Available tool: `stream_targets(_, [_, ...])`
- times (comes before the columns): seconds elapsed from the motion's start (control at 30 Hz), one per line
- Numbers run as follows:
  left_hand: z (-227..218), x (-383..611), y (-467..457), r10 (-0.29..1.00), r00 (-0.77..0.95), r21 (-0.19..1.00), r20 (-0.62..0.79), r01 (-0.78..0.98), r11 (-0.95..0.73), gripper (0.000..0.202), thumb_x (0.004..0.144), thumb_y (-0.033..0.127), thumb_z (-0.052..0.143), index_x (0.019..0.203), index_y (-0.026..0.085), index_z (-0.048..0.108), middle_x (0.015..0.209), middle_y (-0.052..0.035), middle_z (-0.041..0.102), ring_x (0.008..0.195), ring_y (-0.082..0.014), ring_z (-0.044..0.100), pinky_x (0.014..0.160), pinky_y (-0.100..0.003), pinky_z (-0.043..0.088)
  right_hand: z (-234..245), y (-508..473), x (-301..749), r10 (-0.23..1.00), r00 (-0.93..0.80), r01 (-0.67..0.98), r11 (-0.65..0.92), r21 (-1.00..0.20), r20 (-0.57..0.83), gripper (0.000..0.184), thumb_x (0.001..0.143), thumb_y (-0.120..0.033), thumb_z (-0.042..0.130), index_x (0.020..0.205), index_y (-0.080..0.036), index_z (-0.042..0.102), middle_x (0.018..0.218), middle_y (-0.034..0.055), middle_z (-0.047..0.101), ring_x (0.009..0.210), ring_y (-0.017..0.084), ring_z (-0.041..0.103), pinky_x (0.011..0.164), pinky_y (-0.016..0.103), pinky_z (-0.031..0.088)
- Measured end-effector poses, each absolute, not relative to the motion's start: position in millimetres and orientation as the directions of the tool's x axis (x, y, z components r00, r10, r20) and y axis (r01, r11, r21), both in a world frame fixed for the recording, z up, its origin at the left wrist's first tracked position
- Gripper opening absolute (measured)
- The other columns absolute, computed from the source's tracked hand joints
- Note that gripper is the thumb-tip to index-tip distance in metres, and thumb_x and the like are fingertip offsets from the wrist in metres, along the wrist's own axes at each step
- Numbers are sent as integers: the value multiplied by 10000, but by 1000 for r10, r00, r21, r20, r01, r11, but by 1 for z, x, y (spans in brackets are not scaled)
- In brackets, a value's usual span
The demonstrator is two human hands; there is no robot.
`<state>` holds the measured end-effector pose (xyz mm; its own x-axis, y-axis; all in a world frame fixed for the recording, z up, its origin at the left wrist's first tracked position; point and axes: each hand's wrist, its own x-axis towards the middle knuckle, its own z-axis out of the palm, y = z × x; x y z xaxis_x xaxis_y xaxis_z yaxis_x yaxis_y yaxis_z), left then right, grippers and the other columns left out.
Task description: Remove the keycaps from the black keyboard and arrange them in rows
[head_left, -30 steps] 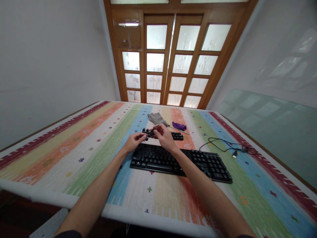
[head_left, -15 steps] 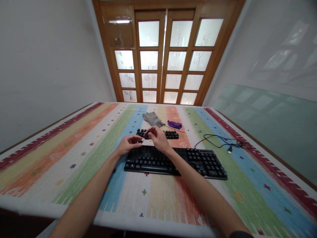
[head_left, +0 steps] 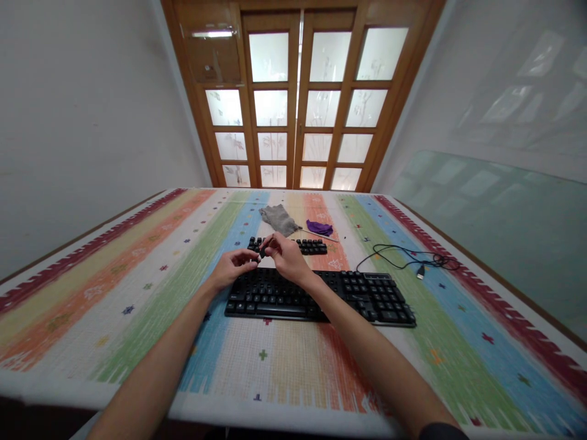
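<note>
At the keyboard's (head_left: pixel 275 300) eleven o'clock, the right hand (head_left: pixel 287 259) is bringing its pinched dark object (head_left: pixel 263 251) nearer the left hand's (head_left: pixel 228 269) curled fingers, hold unclear, suggesting closer work.

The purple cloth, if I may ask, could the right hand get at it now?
Probably yes: the purple cloth lies uncovered beyond the right hand, whose fingers, however, seem busy with a small dark piece.
</note>
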<state>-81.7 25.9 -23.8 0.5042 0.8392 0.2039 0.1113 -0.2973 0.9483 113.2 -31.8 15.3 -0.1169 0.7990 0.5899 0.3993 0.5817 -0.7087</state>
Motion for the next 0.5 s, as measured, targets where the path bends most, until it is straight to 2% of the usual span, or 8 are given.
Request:
stream_targets(0.1, [-22, -79, 24, 832, 505, 932, 228, 133, -336, 412, 688, 488, 781, 925, 154, 732, 941, -93, 756, 883, -226, 689, 851, -363, 528, 13, -30, 116, 806, -97, 447, 559, -698, 583, 70, 840, -126, 543, 844, -194, 561, 780, 20, 649, 732, 161, 606, 734, 273, 456])
stream_targets(0.3, [-21, -75, 20, 832, 486, 899, 268, 185, -398, 364, 710, 436, 761, 948, 163, 732, 910, -73, 757, 837, -213, 701, 847, -371, 552, 15, -29, 117, 812, -87, 528, 529, -664, 578, 52, 864, -155, 556, 834, -197, 550, 780, 28, 647, 750, 176, 606, 735, 284, 446])
stream_targets(0.5, [-18, -74, 16, 822, 495, 883, 281, 203, -423, 325, 689, 393, 773, 916, 168, 716, 911, -66, 756, 823, -215, 705, 832, -375, 571, 17, -29, 115, 801, -187, 605, 551, -576, 569, 88, 861, -112, 557, 834, -195, 547, 828, 50, 663, 776, 187, 610, 741, 290, 434])
